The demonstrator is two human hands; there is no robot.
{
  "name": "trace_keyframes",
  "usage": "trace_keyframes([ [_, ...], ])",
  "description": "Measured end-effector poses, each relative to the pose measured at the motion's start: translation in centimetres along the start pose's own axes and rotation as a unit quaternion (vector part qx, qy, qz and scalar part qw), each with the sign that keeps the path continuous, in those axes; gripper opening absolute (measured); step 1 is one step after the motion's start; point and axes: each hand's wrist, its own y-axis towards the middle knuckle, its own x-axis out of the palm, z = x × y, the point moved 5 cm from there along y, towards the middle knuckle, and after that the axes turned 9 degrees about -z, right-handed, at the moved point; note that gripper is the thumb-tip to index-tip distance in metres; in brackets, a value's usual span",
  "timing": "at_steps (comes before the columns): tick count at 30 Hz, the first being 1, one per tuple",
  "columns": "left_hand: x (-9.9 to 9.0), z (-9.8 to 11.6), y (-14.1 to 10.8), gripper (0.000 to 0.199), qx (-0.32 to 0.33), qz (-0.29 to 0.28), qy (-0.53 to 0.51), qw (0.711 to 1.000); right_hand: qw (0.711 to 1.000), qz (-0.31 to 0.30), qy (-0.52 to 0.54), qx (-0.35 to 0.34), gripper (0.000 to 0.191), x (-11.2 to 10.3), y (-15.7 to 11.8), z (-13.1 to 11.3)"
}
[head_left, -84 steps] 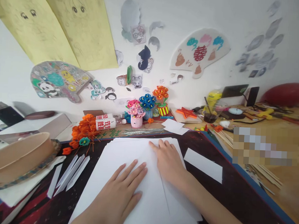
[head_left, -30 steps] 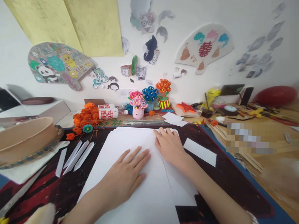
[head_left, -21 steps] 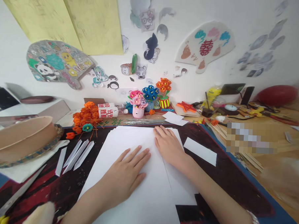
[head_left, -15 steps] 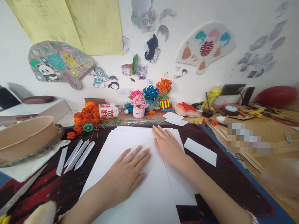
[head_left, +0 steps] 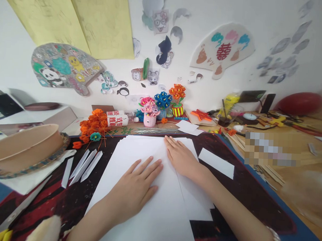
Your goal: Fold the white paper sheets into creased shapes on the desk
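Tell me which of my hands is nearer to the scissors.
Left. Your left hand rests spread on the white paper, right of the scissors; your right hand rests farther right, closer to the wall.

White fan-shaped wall board (head_left: 221, 61): dark-red sign "囍". White cylindrical container (head_left: 118, 120), lying down: large red Chinese characters, "节" legible, remainder uncertain. Clear bottle with yellow label (head_left: 231, 101): lettering too small to read.
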Motion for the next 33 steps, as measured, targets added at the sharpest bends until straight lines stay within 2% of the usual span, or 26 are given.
trace_keyframes([
  [10, -0.05, 0.03, -0.17, 0.053, 0.015, 0.050, 0.005, 0.999, 0.999, -0.001, -0.014, -0.031, 0.052, 0.21, 0.14, -0.54],
  [21, -0.01, 0.24, -0.25, 0.053, 0.014, 0.056, 0.019, 0.998, 1.000, 0.000, 0.022, -0.011, 0.061, 0.28, -0.54, -0.89],
  [33, 0.08, 0.30, -0.25, 0.053, 0.009, 0.061, 0.020, 0.998, 1.000, -0.015, 0.023, -0.013, 0.062, 0.32, -0.62, -0.75],
])
